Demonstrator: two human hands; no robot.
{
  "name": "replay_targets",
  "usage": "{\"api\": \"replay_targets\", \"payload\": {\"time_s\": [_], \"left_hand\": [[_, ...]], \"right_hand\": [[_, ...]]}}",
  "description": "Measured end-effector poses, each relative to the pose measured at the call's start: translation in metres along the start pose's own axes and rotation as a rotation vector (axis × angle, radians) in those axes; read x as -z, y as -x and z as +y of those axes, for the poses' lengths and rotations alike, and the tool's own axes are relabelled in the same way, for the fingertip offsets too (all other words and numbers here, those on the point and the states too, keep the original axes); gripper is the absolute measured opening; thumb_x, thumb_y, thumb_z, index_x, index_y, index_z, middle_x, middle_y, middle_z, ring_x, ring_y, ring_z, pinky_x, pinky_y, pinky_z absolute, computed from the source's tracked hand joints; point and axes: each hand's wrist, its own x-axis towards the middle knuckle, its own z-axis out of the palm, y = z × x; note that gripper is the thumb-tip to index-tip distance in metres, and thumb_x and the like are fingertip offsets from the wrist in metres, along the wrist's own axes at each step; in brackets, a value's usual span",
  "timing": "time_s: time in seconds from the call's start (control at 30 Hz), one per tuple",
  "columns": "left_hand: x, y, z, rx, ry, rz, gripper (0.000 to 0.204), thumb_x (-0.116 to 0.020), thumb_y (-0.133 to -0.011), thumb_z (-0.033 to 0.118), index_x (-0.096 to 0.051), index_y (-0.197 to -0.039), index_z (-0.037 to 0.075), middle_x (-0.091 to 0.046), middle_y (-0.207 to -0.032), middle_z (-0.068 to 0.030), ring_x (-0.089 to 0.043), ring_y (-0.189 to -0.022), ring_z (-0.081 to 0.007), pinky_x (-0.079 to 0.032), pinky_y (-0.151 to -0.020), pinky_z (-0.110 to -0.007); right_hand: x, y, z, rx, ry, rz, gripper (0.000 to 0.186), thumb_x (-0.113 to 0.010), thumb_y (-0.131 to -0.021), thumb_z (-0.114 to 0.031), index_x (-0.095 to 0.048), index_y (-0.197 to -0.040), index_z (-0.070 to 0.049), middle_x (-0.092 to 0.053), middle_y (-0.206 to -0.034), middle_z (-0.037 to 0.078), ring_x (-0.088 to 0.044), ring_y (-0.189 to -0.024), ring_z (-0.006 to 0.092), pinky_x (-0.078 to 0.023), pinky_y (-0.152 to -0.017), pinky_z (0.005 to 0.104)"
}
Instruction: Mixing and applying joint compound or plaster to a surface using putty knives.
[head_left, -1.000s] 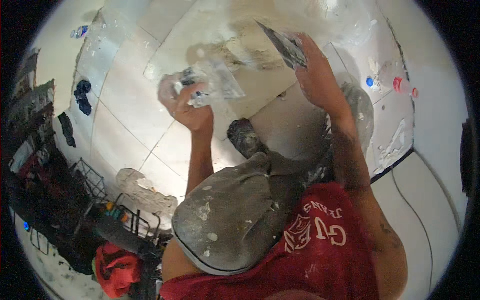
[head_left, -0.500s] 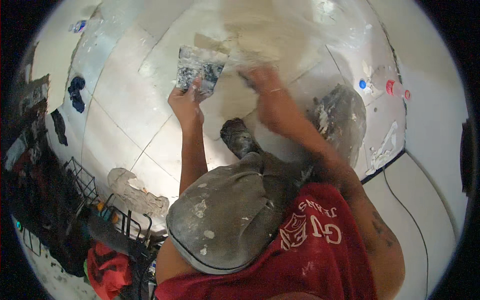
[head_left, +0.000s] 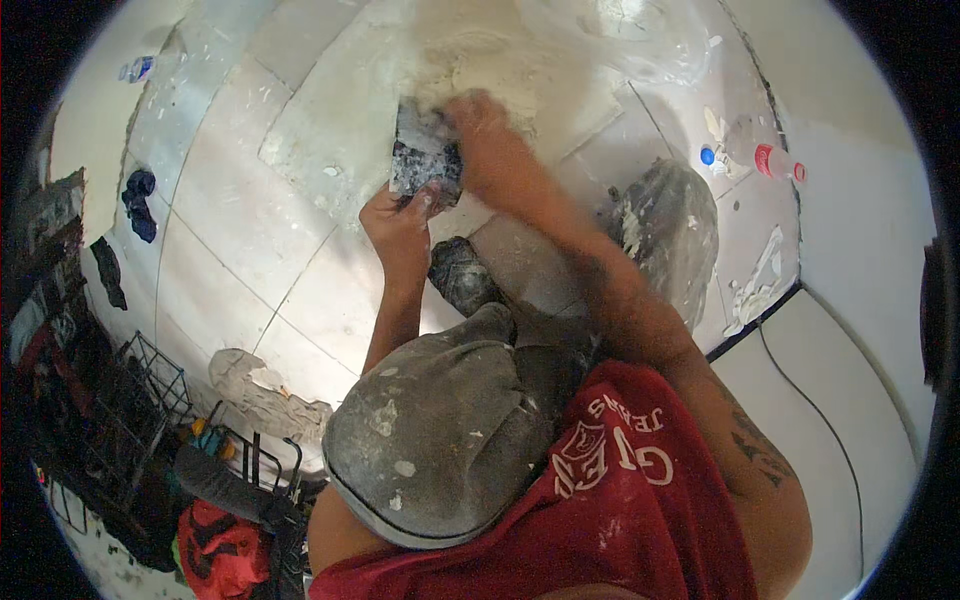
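Observation:
My left hand grips the lower edge of a flat, roughly square plate, its dark face smeared with white paste. At the plate's upper right edge is my right hand, blurred by motion. Its fingers look curled, but what they hold cannot be made out. Beyond both hands, wet cream-coloured paste is spread over the pale surface. My dark, paste-stained foot covering shows below the plate.
A grey plastic bag lies right of my forearm. Farther right are a blue cap, a clear bottle and a cable. At left are a dark crumpled item, a wire rack and a crumpled cloth.
My left hand has shifted the plate slightly right and turned it more upright. My right hand has come left and up to the plate's edge.

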Motion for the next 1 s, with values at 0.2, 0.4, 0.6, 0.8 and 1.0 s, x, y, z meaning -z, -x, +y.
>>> {"api": "replay_targets", "payload": {"time_s": [0.2,0.4,0.6,0.8,1.0], "left_hand": [[0.013,-0.017,0.001,-0.369,-0.566,0.188,0.021,-0.056,-0.067,-0.008,-0.063,-0.083,0.005,-0.049,-0.062,-0.0017,-0.050,-0.063,-0.0134,-0.043,-0.057,-0.027],[0.059,-0.035,0.009,-0.838,-1.619,0.440,0.031,-0.064,-0.060,0.008,-0.064,-0.088,0.021,-0.047,-0.059,-0.0015,-0.046,-0.053,-0.0211,-0.037,-0.049,-0.034],[0.069,-0.039,0.006,-0.539,-1.008,0.410,0.036,-0.057,-0.069,-0.001,-0.059,-0.103,0.009,-0.060,-0.077,-0.0069,-0.057,-0.063,-0.0160,-0.043,-0.049,-0.027],[0.048,-0.035,0.008,-0.307,-0.332,0.185,0.036,-0.046,-0.075,-0.008,-0.053,-0.109,-0.003,-0.059,-0.094,-0.0107,-0.056,-0.077,-0.0111,-0.046,-0.070,-0.024],[0.015,-0.035,0.016,-0.203,-0.273,0.381,0.056,-0.052,-0.070,-0.018,-0.029,-0.117,0.002,-0.056,-0.087,-0.0177,-0.057,-0.077,-0.0155,-0.046,-0.064,-0.022]], "right_hand": [[0.053,0.001,0.054,-0.095,0.000,0.072,0.053,-0.046,-0.066,0.001,-0.035,-0.117,0.003,-0.040,-0.118,0.025,-0.038,-0.110,0.0382,-0.030,-0.096,0.0399],[0.055,0.019,0.060,-0.233,-0.124,-0.020,0.060,-0.046,-0.064,0.001,-0.033,-0.122,0.005,-0.043,-0.118,0.025,-0.042,-0.111,0.0349,-0.030,-0.096,0.0338],[0.057,0.024,0.051,-0.123,-0.062,0.036,0.057,-0.044,-0.063,0.002,-0.034,-0.119,0.003,-0.044,-0.116,0.023,-0.042,-0.108,0.0370,-0.032,-0.093,0.0351],[0.054,0.015,0.027,-0.088,-0.129,-0.071,0.054,-0.041,-0.061,0.007,-0.036,-0.114,0.004,-0.042,-0.113,0.024,-0.039,-0.109,0.0382,-0.030,-0.094,0.0389],[0.039,0.019,-0.014,-0.024,-0.116,-0.113,0.056,-0.039,-0.061,0.010,-0.035,-0.116,0.006,-0.038,-0.117,0.027,-0.033,-0.114,0.0415,-0.028,-0.097,0.0394]]}}
